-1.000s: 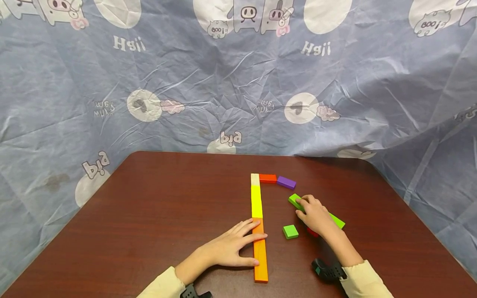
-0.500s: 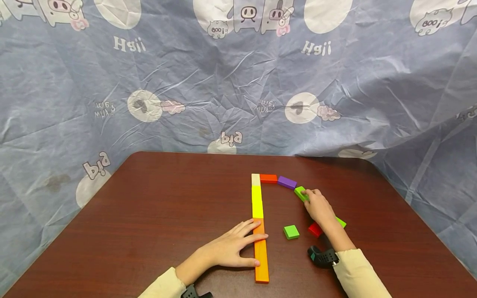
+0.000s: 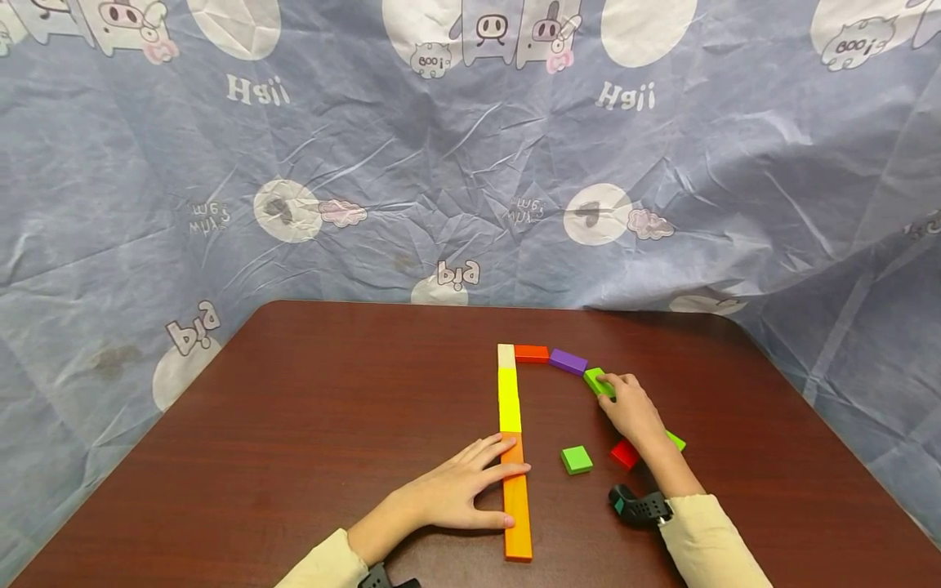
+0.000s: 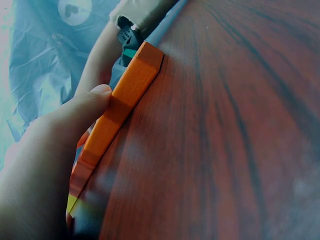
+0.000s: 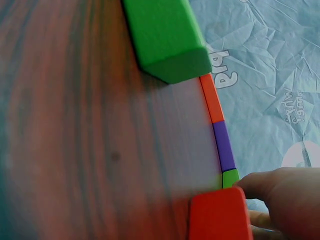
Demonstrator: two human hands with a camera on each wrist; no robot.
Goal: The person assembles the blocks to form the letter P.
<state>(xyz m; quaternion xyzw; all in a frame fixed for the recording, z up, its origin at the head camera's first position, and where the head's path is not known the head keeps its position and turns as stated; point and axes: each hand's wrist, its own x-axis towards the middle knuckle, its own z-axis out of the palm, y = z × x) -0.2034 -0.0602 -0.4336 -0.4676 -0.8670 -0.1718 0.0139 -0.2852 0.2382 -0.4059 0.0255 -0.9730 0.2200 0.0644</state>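
Observation:
In the head view my left hand lies spread on the orange blocks, fingers straight, thumb touching their left side. These lead into yellow blocks and a pale block, forming a straight column. From its far end a red block and a purple block bend rightward. My right hand pinches a light green block at the purple one's near end. In the right wrist view only part of that green block shows beside the thumb.
A square green block lies between the column and my right forearm. Under that forearm are another red block and another light green block, both partly hidden. The brown table ends at a hanging patterned sheet.
My right hand has shifted the light green block away from me and rightward, up to the purple block's end. It has barely moved in the last half second. My left hand stays put.

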